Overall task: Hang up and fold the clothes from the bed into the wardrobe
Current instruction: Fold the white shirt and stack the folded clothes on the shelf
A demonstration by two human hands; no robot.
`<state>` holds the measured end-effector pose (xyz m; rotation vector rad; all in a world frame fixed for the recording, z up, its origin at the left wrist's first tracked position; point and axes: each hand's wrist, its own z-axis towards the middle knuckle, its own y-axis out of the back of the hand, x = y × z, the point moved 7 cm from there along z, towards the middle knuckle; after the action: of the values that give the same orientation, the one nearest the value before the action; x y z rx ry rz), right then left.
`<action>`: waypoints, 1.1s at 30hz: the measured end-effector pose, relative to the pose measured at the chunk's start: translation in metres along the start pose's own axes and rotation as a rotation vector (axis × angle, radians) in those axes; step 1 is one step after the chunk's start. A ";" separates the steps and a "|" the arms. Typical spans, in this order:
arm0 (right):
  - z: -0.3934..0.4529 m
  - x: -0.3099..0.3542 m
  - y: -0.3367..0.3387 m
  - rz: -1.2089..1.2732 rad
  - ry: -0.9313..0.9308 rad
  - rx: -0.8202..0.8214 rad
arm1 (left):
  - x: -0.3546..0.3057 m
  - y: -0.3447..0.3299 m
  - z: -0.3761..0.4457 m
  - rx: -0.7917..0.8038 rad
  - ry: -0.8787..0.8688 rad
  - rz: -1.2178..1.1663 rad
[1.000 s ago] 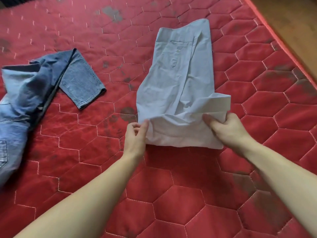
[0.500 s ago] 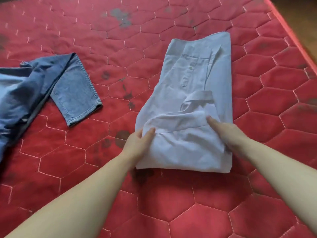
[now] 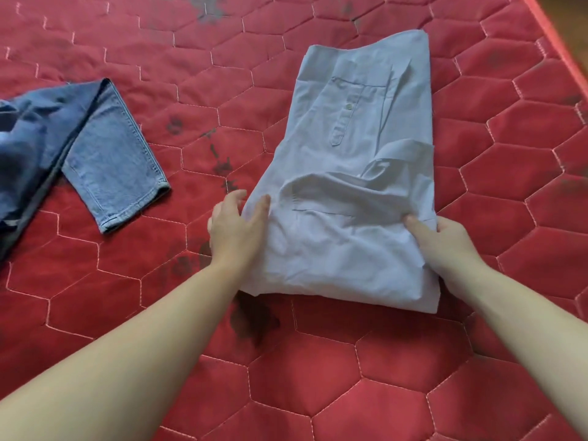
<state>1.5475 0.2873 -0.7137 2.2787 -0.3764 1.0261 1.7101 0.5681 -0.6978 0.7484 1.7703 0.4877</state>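
Note:
A pale blue shirt (image 3: pixel 346 173) lies folded into a long rectangle on the red quilted bed (image 3: pixel 318 377), its buttoned placket facing up. My left hand (image 3: pixel 235 230) rests flat against the shirt's near left edge, fingers spread, thumb on the cloth. My right hand (image 3: pixel 445 243) pinches the near right edge, thumb on top and fingers tucked under the fold. Blue jeans (image 3: pixel 79 154) lie crumpled at the left, one leg stretched toward the middle.
The bed's right edge (image 3: pixel 560 43) runs diagonally across the top right corner. Dark stains (image 3: pixel 251 323) mark the cover near the shirt's lower left corner and between the shirt and jeans. Bare red cover fills the near part.
The shirt's near end has been folded over onto its middle and laid flat. Both hands slid from the fold's top to the shirt's left and right sides.

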 end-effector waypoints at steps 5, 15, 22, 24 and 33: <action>0.004 0.011 0.002 -0.019 0.119 0.011 | 0.002 -0.004 -0.001 0.170 0.079 -0.077; -0.010 0.048 0.008 -0.356 0.366 -0.366 | 0.020 0.013 -0.018 0.178 0.114 -0.208; -0.075 0.104 -0.113 -0.570 0.894 0.146 | 0.002 0.015 -0.039 0.178 -0.095 -0.171; -0.071 0.112 -0.137 -0.784 0.877 0.274 | 0.001 0.015 -0.041 0.164 -0.129 -0.149; -0.068 0.114 -0.146 -1.055 0.978 0.341 | 0.041 0.018 -0.054 0.366 0.301 -0.171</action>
<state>1.6529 0.4423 -0.6529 1.5046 1.3103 1.4207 1.6556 0.6118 -0.6972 0.7949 2.2201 0.1655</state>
